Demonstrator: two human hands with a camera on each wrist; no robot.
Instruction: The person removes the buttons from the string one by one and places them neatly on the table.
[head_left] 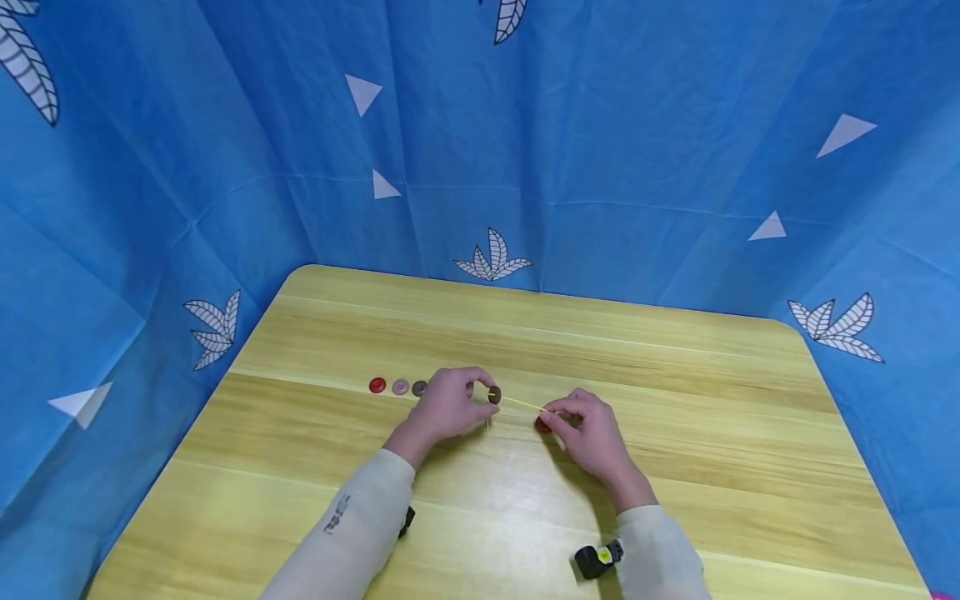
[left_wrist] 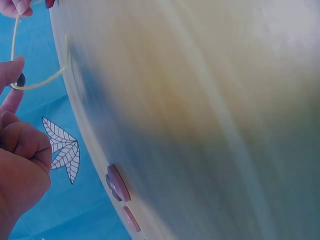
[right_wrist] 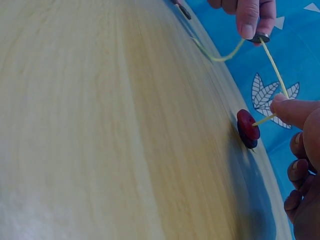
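Observation:
My left hand (head_left: 453, 402) pinches a dark brown button (head_left: 494, 395) between thumb and finger, above the table. A yellow string (head_left: 521, 403) passes through this button, and its loose end hangs past it in the left wrist view. With thumb and fingertip, my right hand (head_left: 592, 433) pinches the string to the right. Below those fingertips a red button (right_wrist: 248, 125) hangs on the string, with a darker one (right_wrist: 248, 141) against it. Left of my left hand, a red button (head_left: 377, 385), a pinkish button (head_left: 401, 387) and a grey button (head_left: 419, 388) lie in a row.
The wooden table (head_left: 315, 333) has rounded far corners. A blue curtain (head_left: 637, 125) with white leaves and triangles surrounds its back and sides. A black wrist device (head_left: 597, 560) sits by the right sleeve (head_left: 660, 550).

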